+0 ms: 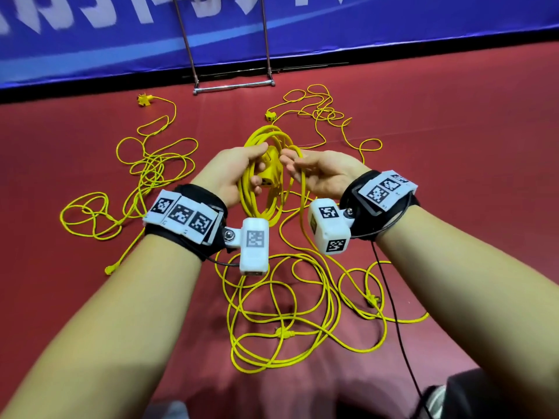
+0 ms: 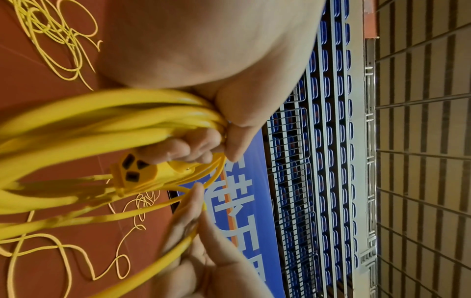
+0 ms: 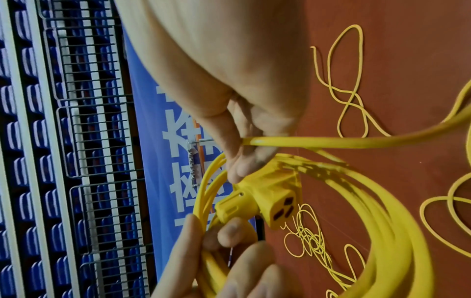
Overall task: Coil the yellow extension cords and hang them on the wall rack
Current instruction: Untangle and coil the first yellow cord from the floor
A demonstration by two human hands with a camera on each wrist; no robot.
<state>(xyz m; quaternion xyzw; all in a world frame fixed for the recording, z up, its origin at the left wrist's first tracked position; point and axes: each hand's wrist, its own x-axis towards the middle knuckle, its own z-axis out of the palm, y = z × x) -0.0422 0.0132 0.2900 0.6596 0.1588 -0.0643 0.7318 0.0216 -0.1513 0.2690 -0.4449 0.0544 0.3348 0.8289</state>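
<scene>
— So, where are you standing with it?

— I'm gripping the coil [image 1: 260, 179] in my left hand [image 1: 239, 170], fingers curled round the bunched loops, with the socket end [image 2: 135, 171] hanging just under my fingertips inside the ring. My right hand [image 1: 317, 173] is pinching the loose strand [image 3: 331, 143] that is running off the coil, and I'm bringing it across to lay on as another loop.

— And the rest of the cord?

— It's trailing down from my right hand into a tangle on the red floor [image 1: 484, 176] below my wrists. Two other cords [image 1: 151, 173] are lying spread out further off, one to the left and one by the rack [image 1: 233, 86] leaning at the blue banner [image 1: 90, 49].

— What's worrying you?

— I'm judging the tangle as the main risk. The loops below are crossing over each other, so if I'm pulling fast, a crossing could tighten into a knot and jerk the strand out of my pinch. The socket is also swinging loose, and it could snag the next loop. And my left grip is getting full; if I'm loosening it to take a loop, the bundle could spill open.
</scene>
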